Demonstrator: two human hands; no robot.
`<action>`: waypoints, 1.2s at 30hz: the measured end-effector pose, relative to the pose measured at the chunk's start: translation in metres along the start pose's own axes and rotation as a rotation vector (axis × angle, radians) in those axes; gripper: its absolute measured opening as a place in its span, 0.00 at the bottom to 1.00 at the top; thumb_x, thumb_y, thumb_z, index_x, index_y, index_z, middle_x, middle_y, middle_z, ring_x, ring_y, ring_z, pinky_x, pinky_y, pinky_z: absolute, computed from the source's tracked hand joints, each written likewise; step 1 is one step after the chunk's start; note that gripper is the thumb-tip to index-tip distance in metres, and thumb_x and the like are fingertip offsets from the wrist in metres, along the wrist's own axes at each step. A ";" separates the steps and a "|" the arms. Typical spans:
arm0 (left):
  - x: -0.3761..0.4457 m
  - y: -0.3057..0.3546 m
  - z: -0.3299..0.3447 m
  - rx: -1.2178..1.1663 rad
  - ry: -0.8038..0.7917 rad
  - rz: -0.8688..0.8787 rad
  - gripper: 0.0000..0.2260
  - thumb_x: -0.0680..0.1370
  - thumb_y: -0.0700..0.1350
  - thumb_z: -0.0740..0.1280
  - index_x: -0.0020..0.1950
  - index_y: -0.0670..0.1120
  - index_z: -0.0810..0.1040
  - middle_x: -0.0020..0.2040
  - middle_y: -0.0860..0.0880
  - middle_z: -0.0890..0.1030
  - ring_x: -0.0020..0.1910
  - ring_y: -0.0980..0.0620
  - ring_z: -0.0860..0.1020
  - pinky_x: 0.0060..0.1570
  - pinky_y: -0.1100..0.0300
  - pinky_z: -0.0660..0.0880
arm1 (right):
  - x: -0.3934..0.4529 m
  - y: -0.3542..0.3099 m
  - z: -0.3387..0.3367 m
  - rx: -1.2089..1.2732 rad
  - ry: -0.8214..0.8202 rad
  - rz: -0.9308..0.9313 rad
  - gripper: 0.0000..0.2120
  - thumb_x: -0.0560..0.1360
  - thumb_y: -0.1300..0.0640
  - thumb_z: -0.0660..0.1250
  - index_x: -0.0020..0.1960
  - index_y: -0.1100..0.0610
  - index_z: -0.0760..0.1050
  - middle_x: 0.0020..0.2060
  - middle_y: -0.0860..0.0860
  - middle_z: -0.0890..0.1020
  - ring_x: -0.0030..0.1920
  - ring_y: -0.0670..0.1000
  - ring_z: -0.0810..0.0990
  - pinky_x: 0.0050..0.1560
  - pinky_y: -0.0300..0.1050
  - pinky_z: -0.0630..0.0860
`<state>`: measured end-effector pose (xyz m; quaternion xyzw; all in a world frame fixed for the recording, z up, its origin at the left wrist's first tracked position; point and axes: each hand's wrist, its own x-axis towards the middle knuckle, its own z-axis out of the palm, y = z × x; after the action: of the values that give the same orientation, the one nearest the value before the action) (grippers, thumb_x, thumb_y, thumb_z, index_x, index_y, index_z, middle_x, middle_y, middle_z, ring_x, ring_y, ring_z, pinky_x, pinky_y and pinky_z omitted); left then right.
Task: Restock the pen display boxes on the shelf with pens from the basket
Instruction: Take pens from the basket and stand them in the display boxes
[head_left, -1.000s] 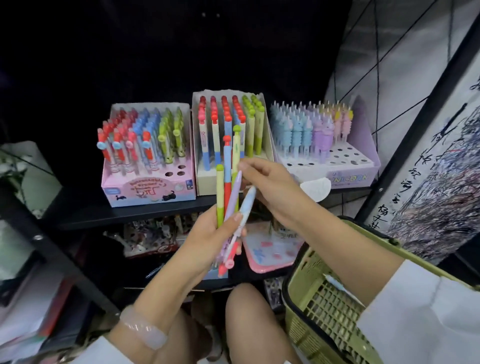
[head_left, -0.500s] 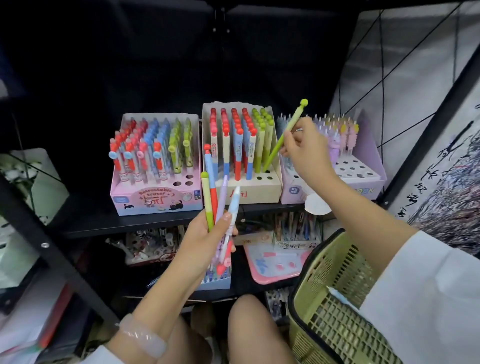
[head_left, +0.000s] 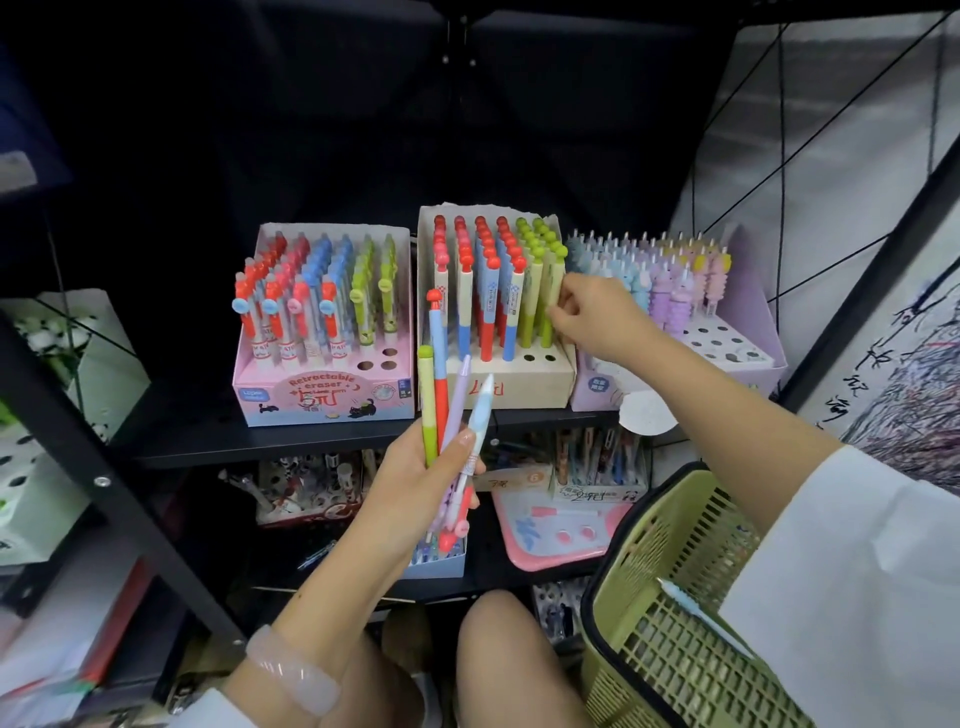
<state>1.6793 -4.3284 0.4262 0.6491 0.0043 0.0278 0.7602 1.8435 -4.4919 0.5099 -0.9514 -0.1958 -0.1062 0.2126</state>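
- Your right hand (head_left: 587, 317) has come down from where it was lifted half a second ago; its fingertips now pinch a green pen (head_left: 551, 291) standing at the right edge of the middle box (head_left: 519, 384).
- That pen, which was tilted in the air above the middle box a moment ago, now stands upright in the green row, so it looks seated or nearly so; whether you have let go I cannot tell.
- Your left hand (head_left: 426, 483) stays closed around a bundle of pens (head_left: 447, 415) just in front of the middle box: one green, one red and blue, one lilac, one pale blue.
- Two holes (head_left: 540, 357) remain open in the front row of the middle box.
- The basket (head_left: 670, 623) sits below and right of the middle box, with at least one pen (head_left: 696, 613) in it.
- Judged from this, one pen is placed and several remain.
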 end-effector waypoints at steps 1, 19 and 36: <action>0.000 -0.001 0.000 0.002 0.000 0.001 0.07 0.77 0.48 0.63 0.48 0.45 0.73 0.31 0.50 0.78 0.21 0.53 0.71 0.20 0.62 0.70 | -0.002 0.000 0.002 0.019 0.012 0.024 0.07 0.77 0.57 0.63 0.47 0.62 0.73 0.43 0.57 0.80 0.41 0.53 0.75 0.39 0.41 0.67; 0.000 -0.008 -0.008 0.038 0.001 -0.006 0.06 0.77 0.48 0.64 0.47 0.46 0.74 0.33 0.48 0.79 0.21 0.51 0.70 0.22 0.60 0.71 | -0.049 -0.072 -0.005 0.854 0.129 -0.029 0.06 0.80 0.59 0.59 0.44 0.55 0.71 0.37 0.49 0.77 0.32 0.38 0.76 0.32 0.29 0.73; 0.005 -0.011 -0.010 0.017 0.109 -0.012 0.17 0.69 0.57 0.66 0.43 0.43 0.75 0.31 0.44 0.77 0.22 0.49 0.72 0.21 0.58 0.72 | -0.022 -0.018 0.014 0.213 0.103 -0.095 0.06 0.80 0.56 0.58 0.53 0.59 0.69 0.39 0.56 0.81 0.40 0.56 0.81 0.43 0.53 0.78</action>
<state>1.6838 -4.3195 0.4143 0.6530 0.0498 0.0583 0.7535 1.8176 -4.4782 0.4978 -0.9065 -0.2397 -0.1435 0.3167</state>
